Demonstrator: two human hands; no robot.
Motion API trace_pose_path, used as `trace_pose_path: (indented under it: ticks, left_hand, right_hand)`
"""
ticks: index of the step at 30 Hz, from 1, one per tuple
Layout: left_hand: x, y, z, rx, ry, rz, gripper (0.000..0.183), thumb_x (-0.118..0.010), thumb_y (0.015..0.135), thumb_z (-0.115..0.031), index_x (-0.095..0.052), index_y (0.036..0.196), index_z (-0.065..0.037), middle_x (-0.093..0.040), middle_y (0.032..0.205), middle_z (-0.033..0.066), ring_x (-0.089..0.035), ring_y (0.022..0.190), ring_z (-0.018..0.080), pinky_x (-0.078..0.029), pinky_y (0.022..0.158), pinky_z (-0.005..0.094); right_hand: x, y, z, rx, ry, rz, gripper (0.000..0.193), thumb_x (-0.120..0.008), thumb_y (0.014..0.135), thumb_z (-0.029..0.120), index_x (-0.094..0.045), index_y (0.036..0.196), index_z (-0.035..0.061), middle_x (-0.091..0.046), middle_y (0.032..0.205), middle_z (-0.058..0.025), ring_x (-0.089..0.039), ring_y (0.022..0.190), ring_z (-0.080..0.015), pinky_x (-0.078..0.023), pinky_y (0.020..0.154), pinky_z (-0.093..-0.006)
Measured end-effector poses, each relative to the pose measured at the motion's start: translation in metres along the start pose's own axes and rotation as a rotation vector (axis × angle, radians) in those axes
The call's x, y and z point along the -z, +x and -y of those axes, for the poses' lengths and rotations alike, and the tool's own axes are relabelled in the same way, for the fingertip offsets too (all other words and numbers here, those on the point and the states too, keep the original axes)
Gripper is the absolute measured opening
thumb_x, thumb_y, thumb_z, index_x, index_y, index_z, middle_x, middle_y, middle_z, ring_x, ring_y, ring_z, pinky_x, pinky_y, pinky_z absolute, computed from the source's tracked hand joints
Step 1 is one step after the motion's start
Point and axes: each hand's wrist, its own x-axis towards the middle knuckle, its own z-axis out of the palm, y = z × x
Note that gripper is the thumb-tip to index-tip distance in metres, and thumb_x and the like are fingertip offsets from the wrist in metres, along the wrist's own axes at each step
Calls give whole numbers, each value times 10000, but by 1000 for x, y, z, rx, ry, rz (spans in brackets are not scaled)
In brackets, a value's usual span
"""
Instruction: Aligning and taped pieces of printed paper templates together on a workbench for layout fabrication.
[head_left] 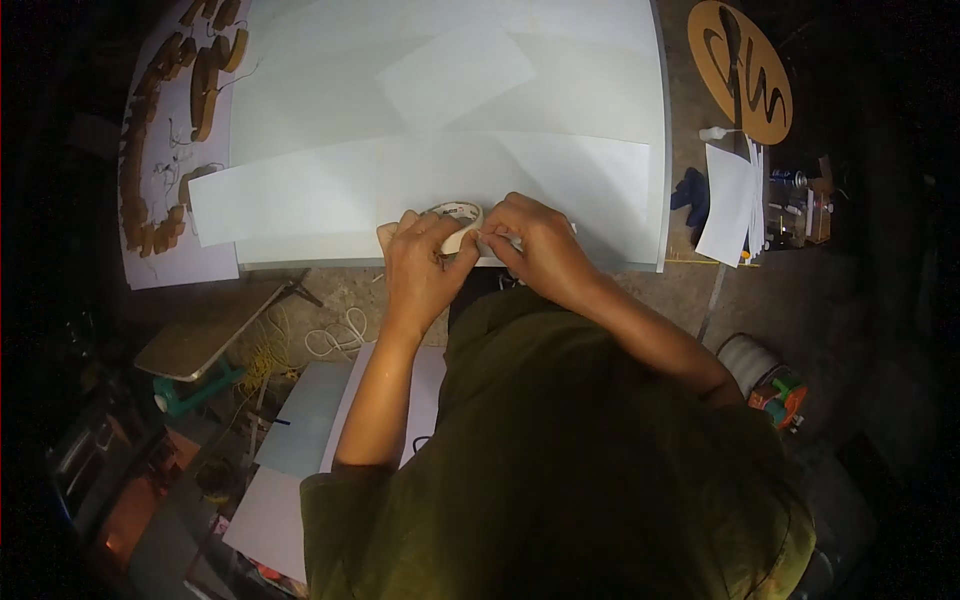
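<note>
Just above the near edge of a white table, my left hand (420, 262) is wrapped round a roll of pale masking tape (461, 212). My right hand (538, 245) meets it at the roll's right side, thumb and forefinger pinched together at the tape. The tape's end between these fingertips is too small to make out clearly. Beneath both hands lies a long white paper strip (300, 190) across the table's near part. A second pale sheet (458, 75) lies farther back, set at an angle.
Brown curved pieces with thin wires (205, 85) lie on a white board at the left. On the right are a round tan sign (740, 72) and leaning white sheets (730, 205). A coiled pale cord (337, 335) and a small brown table (205, 325) are lower left.
</note>
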Motion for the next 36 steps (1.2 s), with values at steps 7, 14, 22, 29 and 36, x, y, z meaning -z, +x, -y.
trace_pose_path:
  ticks: [7, 14, 22, 29, 36]
  left_hand:
    - [9, 55, 38, 36, -145, -23, 120, -724, 798, -175, -733, 866, -76, -684, 812, 51, -569, 776, 246, -354, 802, 379]
    - [-1, 142, 115, 479, -442, -51, 219, -686, 867, -269, -734, 907, -59, -708, 862, 136, -636, 854, 291, -455, 816, 450]
    - [-11, 200, 304, 163, 536, -245, 288, -620, 925, -378, -728, 1066, -151, -662, 1081, 69, -592, 1013, 288, -390, 878, 489]
    - [-15, 204, 298, 306, 722, -142, 324, -662, 884, -380, -697, 1130, -171, -653, 1097, 87, -582, 1081, 273, -407, 900, 487]
    - [-16, 131, 97, 269, -668, 27, 218, -553, 1006, -185, -636, 1127, -24, -656, 1133, 62, -573, 1124, 171, -397, 1026, 310]
  right_hand:
    - [-9, 57, 12, 120, -218, -212, 108, -690, 809, -27, -639, 888, 26, -596, 845, -114, -604, 751, -321, -485, 681, -404]
    - [6, 97, 40, 184, -301, -232, 122, -700, 806, -62, -663, 893, 14, -605, 830, -101, -603, 763, -289, -480, 688, -374]
    - [5, 77, 28, -232, 397, -359, 198, -635, 911, -65, -668, 1081, 31, -668, 929, -25, -621, 839, -83, -491, 760, -234]
    - [28, 59, 11, -266, 641, -413, 253, -591, 953, -52, -594, 1199, 5, -656, 1060, -26, -581, 946, -61, -435, 828, -202]
    - [49, 44, -6, -220, 957, -383, 351, -513, 960, -87, -537, 1298, 6, -634, 1207, -93, -595, 1073, -139, -461, 936, -275]
